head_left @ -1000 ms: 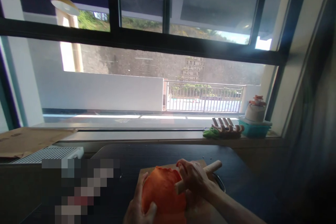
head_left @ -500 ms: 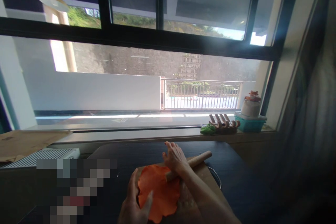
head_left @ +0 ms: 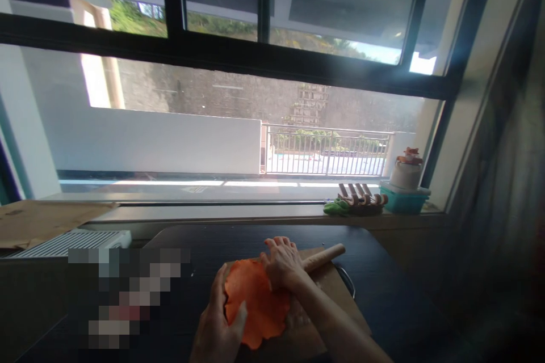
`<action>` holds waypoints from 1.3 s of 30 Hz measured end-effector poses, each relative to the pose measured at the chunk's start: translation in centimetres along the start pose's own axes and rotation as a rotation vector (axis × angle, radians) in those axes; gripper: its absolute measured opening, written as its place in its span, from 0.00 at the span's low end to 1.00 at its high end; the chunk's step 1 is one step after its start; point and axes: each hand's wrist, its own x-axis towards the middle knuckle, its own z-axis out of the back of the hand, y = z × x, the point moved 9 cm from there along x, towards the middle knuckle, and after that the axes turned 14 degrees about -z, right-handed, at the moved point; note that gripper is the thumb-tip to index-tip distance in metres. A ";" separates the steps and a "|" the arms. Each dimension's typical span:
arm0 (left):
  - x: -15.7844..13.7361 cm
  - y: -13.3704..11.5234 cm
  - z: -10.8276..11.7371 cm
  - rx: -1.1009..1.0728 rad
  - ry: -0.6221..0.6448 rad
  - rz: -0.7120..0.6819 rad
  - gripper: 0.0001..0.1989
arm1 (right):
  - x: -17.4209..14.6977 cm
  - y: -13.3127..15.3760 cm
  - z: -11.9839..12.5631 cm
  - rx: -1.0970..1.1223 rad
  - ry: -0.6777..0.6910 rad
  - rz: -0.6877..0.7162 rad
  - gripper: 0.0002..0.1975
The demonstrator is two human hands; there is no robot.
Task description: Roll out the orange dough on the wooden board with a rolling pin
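Note:
A flattened orange dough sheet [head_left: 258, 312] with a wavy edge lies on a brown board [head_left: 340, 306]. At its left side is my left hand [head_left: 219, 317], the thumb resting over the sheet and the fingers spread along the outer edge. My right hand [head_left: 283, 264] lies palm down across the wooden rolling pin [head_left: 326, 256], fingers stretched forward and apart. The palm hides the pin's near end, over the upper right of the dough; the far end sticks out to the right. Pale powdery marks show on the board beside the dough.
The board, with a metal handle [head_left: 347, 281], lies on a dark table [head_left: 191, 244]. Beyond it, a windowsill [head_left: 238, 212] carries a green item [head_left: 336, 207], a slatted rack [head_left: 361, 198] and a teal box [head_left: 404, 200] topped by a jar [head_left: 405, 174]. Cardboard [head_left: 46, 218] lies at left.
My right palm has come back toward me over the rolling pin and now covers its near end. My left hand stays at the dough's left edge. The camera view has shifted slightly.

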 end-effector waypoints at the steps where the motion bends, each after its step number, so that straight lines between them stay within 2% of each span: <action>1: 0.0 0.4 0.0 -0.002 0.007 -0.002 0.37 | 1.1 0.4 -0.3 -0.005 0.016 -0.013 0.19; 4: 0.0 1.2 -0.1 -0.010 0.024 -0.006 0.38 | 3.1 0.9 -0.8 -0.018 0.051 -0.053 0.20; 6: 0.0 1.2 -0.1 -0.013 0.027 -0.006 0.38 | 2.7 0.8 -0.8 -0.014 0.058 -0.057 0.20; 12: 0.1 -0.1 -0.1 0.002 -0.004 -0.007 0.36 | -3.9 -1.3 0.8 0.021 -0.061 0.000 0.16; 15: 0.0 -0.4 -0.2 -0.008 -0.006 -0.013 0.36 | -5.5 -1.6 1.0 0.002 -0.077 0.045 0.16; 18: 0.0 0.0 -0.3 -0.015 -0.011 -0.033 0.36 | -3.4 -0.9 0.7 0.003 -0.056 0.054 0.17; 23: 0.0 1.8 -0.5 -0.030 0.036 -0.045 0.37 | 3.1 0.8 -0.7 -0.020 0.029 -0.037 0.20; 26: 0.0 2.4 -0.6 -0.029 0.066 -0.020 0.38 | 4.3 1.0 -0.9 -0.032 0.034 -0.070 0.20; 29: 0.0 1.7 -0.3 -0.031 0.023 -0.034 0.37 | 2.5 0.4 -0.6 -0.012 0.031 -0.061 0.19; 35: 0.1 0.7 -0.3 0.009 0.000 -0.054 0.35 | -4.5 -2.0 0.5 0.000 -0.069 -0.010 0.16; 37: 0.1 0.7 -0.5 0.019 0.018 -0.050 0.35 | -5.2 -2.1 0.6 -0.004 -0.084 0.006 0.16; 39: 0.1 0.8 -0.5 0.011 0.018 -0.055 0.36 | -4.5 -1.6 0.7 -0.002 -0.091 0.035 0.15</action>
